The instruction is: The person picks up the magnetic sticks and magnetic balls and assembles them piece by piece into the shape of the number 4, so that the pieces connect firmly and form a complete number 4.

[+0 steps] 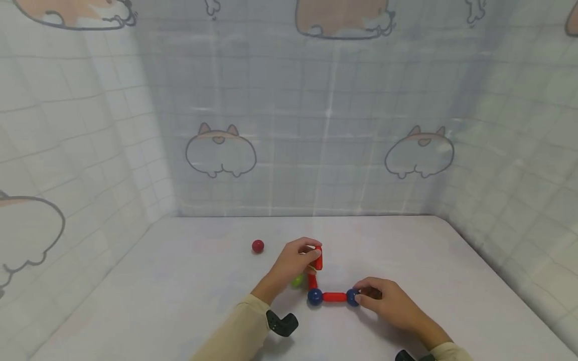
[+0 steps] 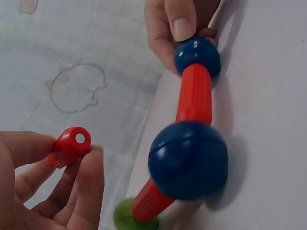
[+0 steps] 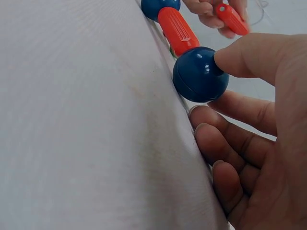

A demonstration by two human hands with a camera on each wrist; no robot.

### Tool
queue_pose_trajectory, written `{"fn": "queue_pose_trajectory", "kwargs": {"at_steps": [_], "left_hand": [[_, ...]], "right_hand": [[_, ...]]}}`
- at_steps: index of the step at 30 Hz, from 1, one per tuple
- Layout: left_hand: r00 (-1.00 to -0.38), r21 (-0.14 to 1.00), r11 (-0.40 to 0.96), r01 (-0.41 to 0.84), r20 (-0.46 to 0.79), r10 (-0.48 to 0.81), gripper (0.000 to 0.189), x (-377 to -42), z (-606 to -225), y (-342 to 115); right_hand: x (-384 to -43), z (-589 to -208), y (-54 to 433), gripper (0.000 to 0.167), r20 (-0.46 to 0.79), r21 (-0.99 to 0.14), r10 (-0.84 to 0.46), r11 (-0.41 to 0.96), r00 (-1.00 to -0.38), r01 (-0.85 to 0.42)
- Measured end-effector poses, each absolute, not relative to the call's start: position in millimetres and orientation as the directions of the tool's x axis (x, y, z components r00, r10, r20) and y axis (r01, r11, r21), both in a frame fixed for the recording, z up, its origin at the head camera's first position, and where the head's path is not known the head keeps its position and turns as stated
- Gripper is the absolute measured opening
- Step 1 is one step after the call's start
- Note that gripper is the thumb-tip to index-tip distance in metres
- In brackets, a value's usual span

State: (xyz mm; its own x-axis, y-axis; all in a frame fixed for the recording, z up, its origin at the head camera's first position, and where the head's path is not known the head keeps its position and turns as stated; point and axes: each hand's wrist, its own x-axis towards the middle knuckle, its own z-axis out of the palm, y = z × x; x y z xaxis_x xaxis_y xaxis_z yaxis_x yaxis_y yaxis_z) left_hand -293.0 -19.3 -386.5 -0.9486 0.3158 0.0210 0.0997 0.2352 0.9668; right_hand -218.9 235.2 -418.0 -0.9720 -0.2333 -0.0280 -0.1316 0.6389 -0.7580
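Note:
My left hand (image 1: 289, 263) pinches a loose red rod (image 1: 318, 258) between thumb and fingers, raised above the table. In the left wrist view the rod's end (image 2: 80, 138) shows a pale round face. My right hand (image 1: 390, 303) holds a blue ball (image 3: 200, 74) with thumb and fingertips at the table. From that ball a second red rod (image 1: 334, 297) runs to another blue ball (image 1: 314, 297). A third red rod (image 1: 312, 282) leads from there to a green ball (image 2: 125, 215), partly out of frame in the left wrist view.
A dark red ball (image 1: 258, 246) lies alone on the white table (image 1: 203, 281), beyond and left of my left hand. Something bright green (image 1: 297, 281) sits below the left wrist, partly covered. A curtain with cartoon dogs (image 1: 289, 175) surrounds the table's back and sides.

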Motion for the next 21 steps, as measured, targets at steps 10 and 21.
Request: {"fn": "queue_pose_trajectory", "kwargs": {"at_steps": [10, 21], "left_hand": [[-0.915, 0.962, 0.259, 0.088, -0.024, 0.402, 0.03, -286, -389, -1], [-0.883, 0.946, 0.309, 0.099, -0.06, 0.466, 0.031, -285, -394, 17]], "right_hand": [[-217, -421, 238, 0.029, -0.009, -0.752, -0.286, 0.633, -0.958, -0.181], [-217, -417, 239, 0.028, 0.008, -0.744, -0.292, 0.637, -0.956, -0.201]]}}
